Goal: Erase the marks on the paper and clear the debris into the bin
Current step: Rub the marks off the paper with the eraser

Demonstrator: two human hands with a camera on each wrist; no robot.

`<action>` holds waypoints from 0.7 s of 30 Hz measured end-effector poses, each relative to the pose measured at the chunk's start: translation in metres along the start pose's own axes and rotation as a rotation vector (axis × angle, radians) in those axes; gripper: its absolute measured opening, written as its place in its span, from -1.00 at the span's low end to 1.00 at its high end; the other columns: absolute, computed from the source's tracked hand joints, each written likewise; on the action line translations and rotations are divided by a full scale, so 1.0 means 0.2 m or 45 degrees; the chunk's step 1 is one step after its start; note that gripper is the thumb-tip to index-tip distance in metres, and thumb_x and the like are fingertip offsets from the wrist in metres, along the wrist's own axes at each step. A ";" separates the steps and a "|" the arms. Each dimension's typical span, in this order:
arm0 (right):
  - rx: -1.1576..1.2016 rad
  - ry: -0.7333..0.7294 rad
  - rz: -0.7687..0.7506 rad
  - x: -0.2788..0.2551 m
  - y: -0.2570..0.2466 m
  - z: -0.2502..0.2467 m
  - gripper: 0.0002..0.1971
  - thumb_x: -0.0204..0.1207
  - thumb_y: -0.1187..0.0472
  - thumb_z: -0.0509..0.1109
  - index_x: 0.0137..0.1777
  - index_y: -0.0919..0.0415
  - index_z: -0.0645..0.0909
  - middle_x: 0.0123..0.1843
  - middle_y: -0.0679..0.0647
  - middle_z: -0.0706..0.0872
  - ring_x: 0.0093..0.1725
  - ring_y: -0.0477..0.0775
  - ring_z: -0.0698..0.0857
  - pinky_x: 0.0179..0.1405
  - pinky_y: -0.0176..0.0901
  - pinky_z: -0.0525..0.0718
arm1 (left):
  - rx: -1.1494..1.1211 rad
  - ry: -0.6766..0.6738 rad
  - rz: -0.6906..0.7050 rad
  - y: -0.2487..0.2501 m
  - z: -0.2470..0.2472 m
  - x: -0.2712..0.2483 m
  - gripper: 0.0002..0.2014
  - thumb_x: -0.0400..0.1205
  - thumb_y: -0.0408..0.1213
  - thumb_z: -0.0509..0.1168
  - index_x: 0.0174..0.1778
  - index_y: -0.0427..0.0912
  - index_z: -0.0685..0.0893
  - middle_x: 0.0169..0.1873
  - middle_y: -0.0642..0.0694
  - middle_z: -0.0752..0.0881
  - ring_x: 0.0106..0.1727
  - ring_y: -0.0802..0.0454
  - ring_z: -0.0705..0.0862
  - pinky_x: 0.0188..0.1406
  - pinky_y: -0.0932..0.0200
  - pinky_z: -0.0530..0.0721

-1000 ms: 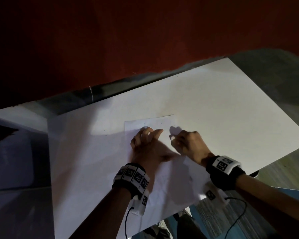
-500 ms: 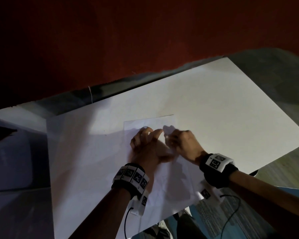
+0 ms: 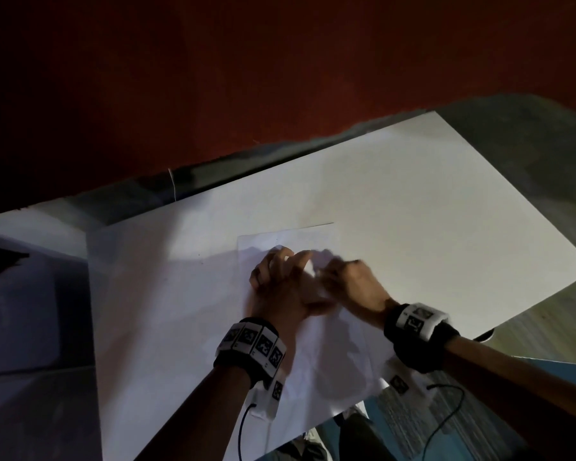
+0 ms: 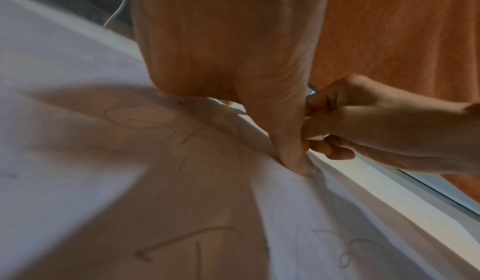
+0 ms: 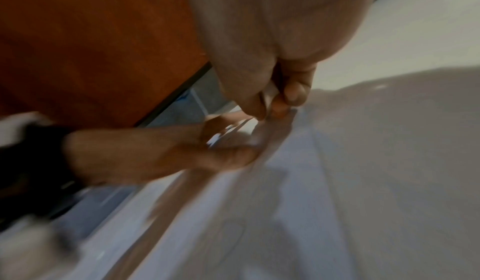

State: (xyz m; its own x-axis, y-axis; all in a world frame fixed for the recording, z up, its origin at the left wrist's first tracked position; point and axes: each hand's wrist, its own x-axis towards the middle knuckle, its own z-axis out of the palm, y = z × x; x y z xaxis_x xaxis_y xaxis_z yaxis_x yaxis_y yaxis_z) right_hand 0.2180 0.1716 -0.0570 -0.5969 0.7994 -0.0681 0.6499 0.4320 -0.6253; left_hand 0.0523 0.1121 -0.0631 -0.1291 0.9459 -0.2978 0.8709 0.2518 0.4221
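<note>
Red wall behind; white table [image 3: 413, 201] carrying one sheet of paper [image 3: 326, 367] near its front edge. Left hand [image 3: 280, 284]: fingers spread, thumb pressed flat on the sheet, pinning it. Right hand [image 3: 350, 281]: fingers curled round a small white eraser [image 4: 315, 137], rubbing just beside the left thumb. Pencil marks [image 4: 182, 132]: several remain across the sheet. Bin: not in view. Advice for this step: short strokes away from the pinning thumb, light pressure, so the creased paper neither buckles nor tears
</note>
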 end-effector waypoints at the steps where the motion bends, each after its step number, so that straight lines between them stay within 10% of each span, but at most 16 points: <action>1: 0.015 -0.075 0.004 -0.02 -0.02 0.00 -0.84 0.60 0.09 0.35 -0.11 0.16 0.65 -0.15 0.10 0.73 -0.17 0.20 0.71 -0.20 -0.07 0.59 | 0.004 -0.002 0.023 -0.01 0.01 0.00 0.13 0.24 0.45 0.46 0.70 0.35 0.05 0.65 0.04 0.02 0.72 0.01 -0.02 0.55 -0.05 0.22; 5: 0.022 0.162 0.018 -0.01 -0.01 -0.06 -0.82 0.58 0.18 0.38 -0.24 0.02 0.51 -0.32 0.07 0.69 -0.31 0.25 0.62 -0.32 -0.12 0.54 | 0.009 -0.030 -0.040 0.00 -0.01 0.01 0.13 0.17 0.47 0.40 0.67 0.37 0.06 0.60 0.16 -0.01 0.73 0.02 -0.14 0.64 -0.12 0.09; 12: 0.012 0.090 -0.056 -0.06 0.02 -0.06 -0.87 0.62 0.10 0.29 0.03 0.09 0.64 -0.11 -0.04 0.74 -0.20 0.04 0.71 -0.16 -0.16 0.61 | 0.058 -0.016 0.007 -0.04 0.01 0.01 0.14 0.20 0.53 0.37 0.69 0.36 0.04 0.63 0.12 -0.02 0.75 0.00 -0.16 0.69 -0.17 0.09; 21: -0.159 0.069 -0.138 -0.08 0.07 -0.08 -0.81 0.59 0.10 0.27 0.02 0.13 0.69 0.00 0.14 0.78 -0.12 0.28 0.73 -0.23 -0.04 0.63 | 0.027 -0.022 -0.006 -0.05 0.03 0.03 0.13 0.14 0.45 0.35 0.67 0.41 0.04 0.66 0.14 -0.01 0.72 0.09 -0.20 0.68 -0.14 0.03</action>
State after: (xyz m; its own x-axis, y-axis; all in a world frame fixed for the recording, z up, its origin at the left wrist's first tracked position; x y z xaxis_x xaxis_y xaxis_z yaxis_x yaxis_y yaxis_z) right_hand 0.2448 0.1710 -0.0516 -0.6429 0.7650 0.0385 0.6384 0.5629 -0.5249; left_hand 0.0460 0.1143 -0.0742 -0.1255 0.9409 -0.3145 0.8801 0.2519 0.4024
